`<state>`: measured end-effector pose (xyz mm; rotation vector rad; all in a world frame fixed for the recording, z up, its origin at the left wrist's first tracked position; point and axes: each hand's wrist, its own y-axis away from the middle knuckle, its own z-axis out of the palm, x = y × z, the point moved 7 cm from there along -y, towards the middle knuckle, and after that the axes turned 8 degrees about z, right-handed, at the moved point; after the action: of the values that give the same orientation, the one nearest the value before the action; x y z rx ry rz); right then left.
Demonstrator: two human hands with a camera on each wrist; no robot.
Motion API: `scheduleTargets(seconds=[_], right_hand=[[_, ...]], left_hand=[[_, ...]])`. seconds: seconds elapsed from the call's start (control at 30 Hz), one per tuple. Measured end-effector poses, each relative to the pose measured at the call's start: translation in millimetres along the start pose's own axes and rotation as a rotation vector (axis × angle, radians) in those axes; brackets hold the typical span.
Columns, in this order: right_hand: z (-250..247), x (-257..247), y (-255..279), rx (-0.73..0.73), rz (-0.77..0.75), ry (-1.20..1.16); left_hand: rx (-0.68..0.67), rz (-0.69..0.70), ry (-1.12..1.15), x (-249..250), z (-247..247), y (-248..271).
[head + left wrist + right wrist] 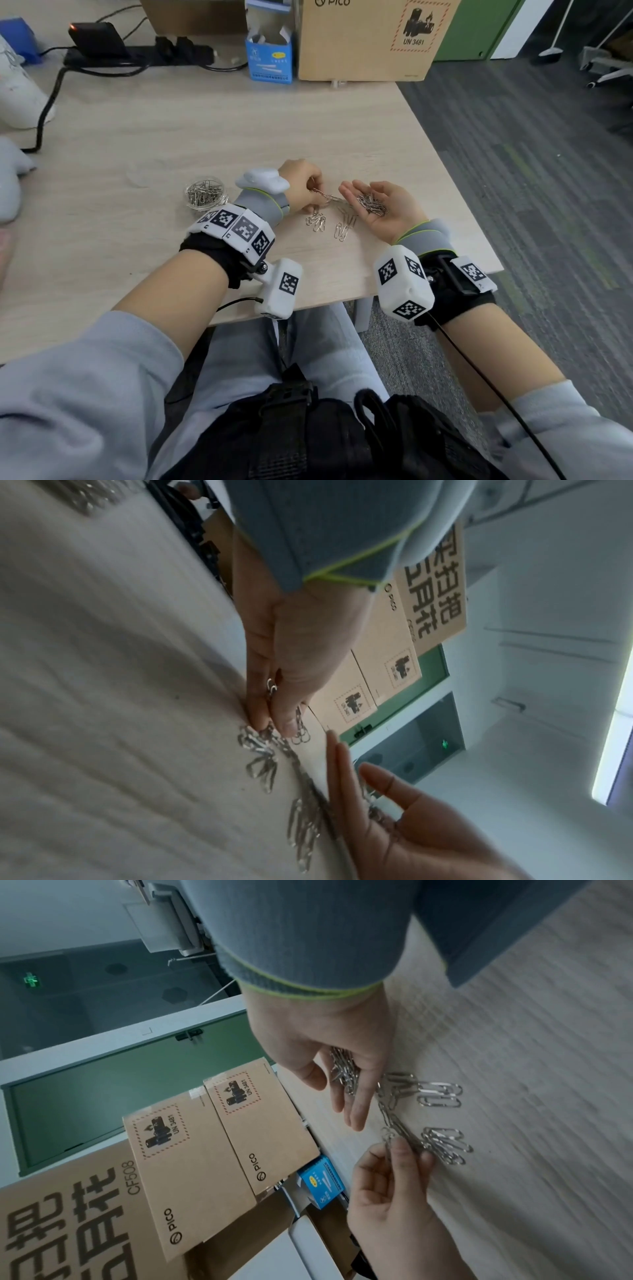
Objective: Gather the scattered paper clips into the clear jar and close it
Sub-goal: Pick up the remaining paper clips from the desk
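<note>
The clear jar point(205, 196) stands open on the wooden table point(171, 130), left of my left wrist, with several silver paper clips inside. My left hand point(310, 195) is down at the table, thumb and fingertips point(274, 725) pinching a few linked clips point(390, 1137) out of the loose clips point(317, 219). My right hand point(394, 214) lies palm up just to the right, fingers relaxed, with a pile of clips point(371, 205) in its palm. More loose clips point(344, 228) lie between the two hands.
A faint clear round disc point(138, 176), possibly the lid, lies left of the jar. At the back stand a cardboard box point(363, 41), a blue carton point(269, 56) and a power strip point(137, 54) with cables. The table's right edge point(455, 192) runs close to my right hand.
</note>
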<state>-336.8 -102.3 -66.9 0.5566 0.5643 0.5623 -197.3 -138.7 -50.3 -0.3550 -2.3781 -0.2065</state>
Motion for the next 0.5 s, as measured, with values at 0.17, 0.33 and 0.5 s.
scheduleTargets(seconds=[0.17,0.33,0.5], right_hand=[[10.0,4.2,-7.9,0.036,-0.001,0.038],[38.5,26.7,-14.5,-0.033,0.068,0.145],[66.4,42.0,-14.9,-0.104,0.078,0.175]], left_hand=[[0.051,0.083,0.237,12.4,-21.7,2.2],[0.055,0.211,0.24,41.3,-33.6,4.6],[0.038,0.231,0.114,41.5,-46.2,13.2]])
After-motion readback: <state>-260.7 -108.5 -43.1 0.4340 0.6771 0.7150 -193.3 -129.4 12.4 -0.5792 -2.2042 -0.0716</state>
